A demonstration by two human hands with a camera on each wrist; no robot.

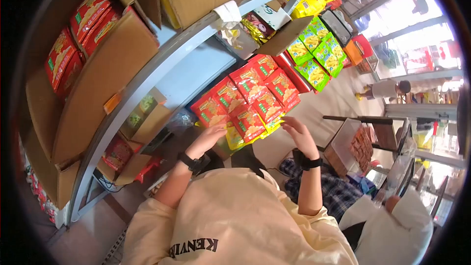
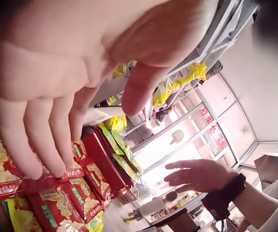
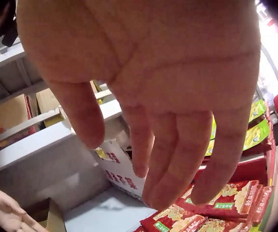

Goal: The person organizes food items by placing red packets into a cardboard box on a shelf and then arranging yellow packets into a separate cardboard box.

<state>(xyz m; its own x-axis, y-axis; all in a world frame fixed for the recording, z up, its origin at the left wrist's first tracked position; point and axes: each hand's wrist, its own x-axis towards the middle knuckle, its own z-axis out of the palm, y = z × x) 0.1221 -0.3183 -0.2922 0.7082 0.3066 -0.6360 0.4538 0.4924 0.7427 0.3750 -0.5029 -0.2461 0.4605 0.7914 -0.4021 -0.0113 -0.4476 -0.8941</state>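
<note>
Red, glossy packets (image 1: 268, 105) with golden food pictures lie in rows beside green packets (image 1: 321, 54), the rows' long axis rising rightward in the head view. The left hand (image 1: 210, 139) and right hand (image 1: 300, 136) spread loosely near them; contact is unclear. Only the left-wrist view shows red window lettering (image 2: 218, 137).

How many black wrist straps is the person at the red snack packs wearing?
2. The left strap sits behind the left hand, the right strap behind the right hand; both hands are at the red snack packs. Neither strap is hidden.
</note>
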